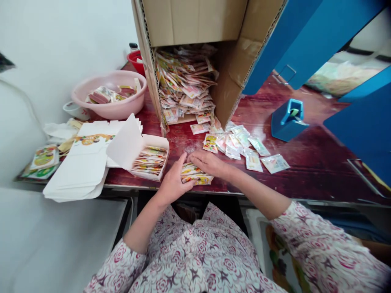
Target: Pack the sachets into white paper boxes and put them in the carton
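We catalogue, largest first: one corrugated carton (195, 20), open toward us on a dark red wooden table (308, 162) and packed with printed sachets (183, 81). One pink plastic basin (117, 112), holding more sachets. One stack of flat white box blanks (77, 162). One open white box (149, 140), part-filled with sachets, its lid upright. One blue tape dispenser (288, 122). Scattered sachets (235, 146) lie before the carton. Our left hand (174, 181) and right hand (207, 162) close narrowly on a small sachet bundle (195, 178), near the table's front edge. Risks, as we judge them: a slackened hold could let the slippery bundle fan out and slide over that edge; the upright lid stands in the way of the box.
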`<state>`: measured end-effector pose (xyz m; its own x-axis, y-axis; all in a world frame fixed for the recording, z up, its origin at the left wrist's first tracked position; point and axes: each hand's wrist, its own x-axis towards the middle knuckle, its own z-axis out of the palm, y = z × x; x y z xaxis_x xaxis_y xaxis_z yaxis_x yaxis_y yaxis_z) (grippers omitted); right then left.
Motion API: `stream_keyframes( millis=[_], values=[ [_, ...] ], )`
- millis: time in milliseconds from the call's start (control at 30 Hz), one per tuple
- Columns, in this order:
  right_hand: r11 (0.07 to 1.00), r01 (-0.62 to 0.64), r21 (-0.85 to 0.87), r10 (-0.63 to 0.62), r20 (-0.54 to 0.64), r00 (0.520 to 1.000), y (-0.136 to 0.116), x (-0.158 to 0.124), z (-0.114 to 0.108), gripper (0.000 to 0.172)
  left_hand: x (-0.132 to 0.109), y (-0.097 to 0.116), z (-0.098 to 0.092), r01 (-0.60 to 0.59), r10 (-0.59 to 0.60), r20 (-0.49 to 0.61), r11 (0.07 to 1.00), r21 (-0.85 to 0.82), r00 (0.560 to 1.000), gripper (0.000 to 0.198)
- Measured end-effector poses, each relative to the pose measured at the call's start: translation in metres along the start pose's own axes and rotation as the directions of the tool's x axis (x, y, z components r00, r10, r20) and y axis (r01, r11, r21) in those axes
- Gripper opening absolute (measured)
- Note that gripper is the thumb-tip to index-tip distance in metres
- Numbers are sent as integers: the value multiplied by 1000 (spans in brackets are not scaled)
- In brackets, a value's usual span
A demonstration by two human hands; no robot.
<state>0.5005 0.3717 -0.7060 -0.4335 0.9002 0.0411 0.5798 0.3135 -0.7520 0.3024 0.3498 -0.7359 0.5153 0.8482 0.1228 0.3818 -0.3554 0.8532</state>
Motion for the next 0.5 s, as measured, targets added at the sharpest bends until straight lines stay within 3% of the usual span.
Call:
stream_keyframes(
  millis=[67,133,233,300,433,500],
  values=[
    [985,6,-173,-6,-1,1000,0,14,-15,34,1,0,0,-13,13,-24,1000,15,1000,83],
    [934,-119,-337,87,-109,990,4,32,-30,32,1,1,0,-30,31,-36,999,31,999,74],
    [688,-382,-617,294,-244,924,18,61,-48,33,0,2,0,-60,61,-30,998,29,998,64],
    [542,-455,-706,403,-256,879,29,77,-53,39,-1,3,0,-57,58,-32,998,20,998,64],
    [498,-510,-701,458,-287,842,42,97,-55,35,-1,3,1,-13,14,-32,1000,23,999,68],
    [540,-545,-642,434,-342,833,40,106,-54,35,-2,3,1,-12,13,-31,999,30,999,68]
  ],
)
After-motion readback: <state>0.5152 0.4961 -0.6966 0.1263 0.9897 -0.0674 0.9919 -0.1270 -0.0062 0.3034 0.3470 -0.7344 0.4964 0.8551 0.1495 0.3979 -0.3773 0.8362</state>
